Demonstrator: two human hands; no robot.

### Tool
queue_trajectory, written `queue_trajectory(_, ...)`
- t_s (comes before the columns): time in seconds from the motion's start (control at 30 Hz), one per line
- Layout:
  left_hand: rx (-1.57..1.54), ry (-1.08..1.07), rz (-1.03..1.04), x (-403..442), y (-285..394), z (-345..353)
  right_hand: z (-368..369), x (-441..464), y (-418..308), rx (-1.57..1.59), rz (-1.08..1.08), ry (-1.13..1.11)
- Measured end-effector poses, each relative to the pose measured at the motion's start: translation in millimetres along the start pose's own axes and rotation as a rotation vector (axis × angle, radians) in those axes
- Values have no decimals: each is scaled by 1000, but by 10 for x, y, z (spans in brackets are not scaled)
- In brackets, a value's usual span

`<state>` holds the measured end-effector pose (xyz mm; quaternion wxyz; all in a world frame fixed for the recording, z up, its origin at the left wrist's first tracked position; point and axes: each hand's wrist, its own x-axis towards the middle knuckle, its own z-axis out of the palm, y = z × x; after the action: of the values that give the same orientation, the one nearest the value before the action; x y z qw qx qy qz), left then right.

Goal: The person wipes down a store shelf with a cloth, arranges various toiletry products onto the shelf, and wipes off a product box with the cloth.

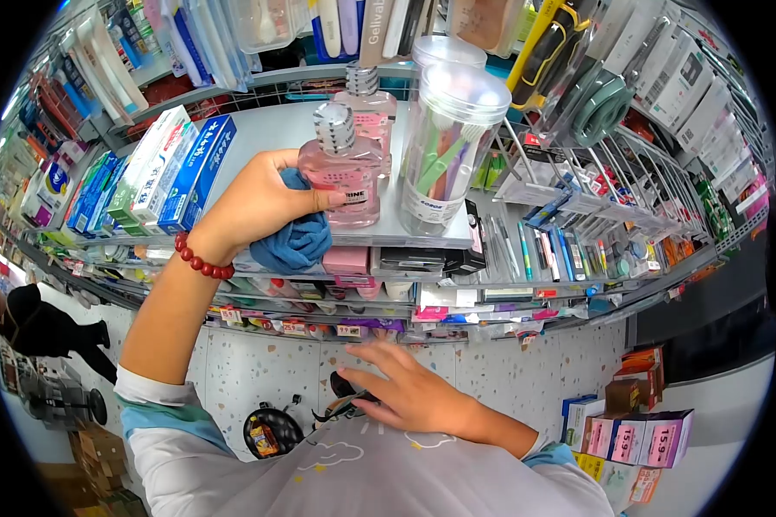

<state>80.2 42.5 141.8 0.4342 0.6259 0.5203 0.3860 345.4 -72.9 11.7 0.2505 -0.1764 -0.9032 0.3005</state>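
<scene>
My left hand is closed around a crumpled blue cloth at the shelf's front edge. Its thumb lies across the label of a clear bottle of pink mouthwash with a silvery wrapped cap; the fingertips are hidden behind. A second pink mouthwash bottle stands right behind the first. Low in front of my shirt, my right hand hangs with its fingers apart, near a thin dark strap. Whether it touches the strap I cannot tell.
A clear lidded jar with colourful utensils stands right of the bottles. Toothpaste boxes line the shelf's left. Wire racks hold small goods at right. Below are a black stool and stacked boxes. A person in black is at far left.
</scene>
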Motion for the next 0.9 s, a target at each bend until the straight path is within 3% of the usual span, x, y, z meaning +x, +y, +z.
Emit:
queue_trajectory(0.2, 55, -25, -1, -35, 106, 22, 18, -46, 39, 22, 28, -28)
queue_trajectory(0.27, 261, -55, 63, -41, 98, -5, 23, -60, 48, 33, 33, -29)
queue_trajectory(0.37, 312, -71, 29, -36, 65, -2, 28, -83, 48, 53, 52, -50)
queue_trajectory(0.9, 297, -92, 128, 54, -35, 43, 78, -81, 86, 92, 46, -100)
